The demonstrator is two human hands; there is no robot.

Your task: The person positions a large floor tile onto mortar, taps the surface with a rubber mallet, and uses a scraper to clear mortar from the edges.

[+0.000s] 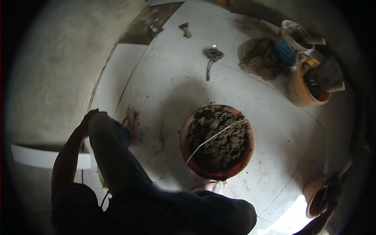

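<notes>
My left hand rests at my bent knee on the left, its fingers mostly hidden. At the lower right my right hand is at a reddish bucket with dark contents and light sticks or handles; dimness hides what its fingers hold. In front of me, near my legs, stands a round orange-brown basin of crumbly grey mortar-like mix, with a thin pale stick lying across it.
Ahead on pale tiles lie a long-handled metal tool and a small scraper-like tool. At upper right sit dark cloth, a white-and-blue bucket and an orange bucket. A white strip lies left of me.
</notes>
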